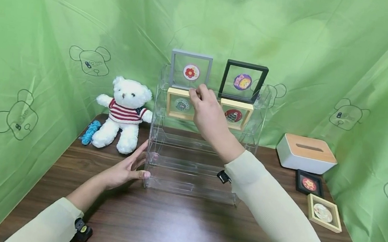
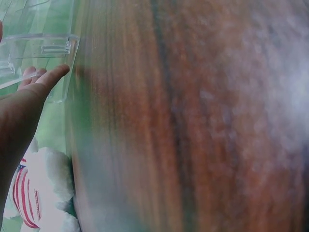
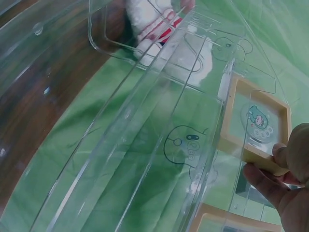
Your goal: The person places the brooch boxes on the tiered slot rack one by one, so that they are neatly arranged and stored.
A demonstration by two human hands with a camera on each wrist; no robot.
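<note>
A clear acrylic tiered display stand (image 1: 171, 162) stands upright on the wooden table. My right hand (image 1: 211, 113) pinches the upper corner of a light-wood picture frame (image 1: 179, 115) with a round green sticker, which leans in a tier of the stand. In the right wrist view, thumb and fingers meet at the edge of that frame (image 3: 236, 121). My left hand (image 1: 121, 172) rests against the stand's left side, fingers spread and thumb at the front edge. A second light-wood frame (image 1: 248, 119) with a red sticker sits beside it, partly covered by my right hand.
Behind them on the stand are a grey frame (image 1: 172, 68) and a black frame (image 1: 224, 78). A white teddy bear (image 1: 125, 117) sits left by blue cord (image 1: 90, 131). At right are a tissue box (image 1: 290, 158), a black frame (image 1: 298, 181) and a light-wood frame (image 1: 325, 226).
</note>
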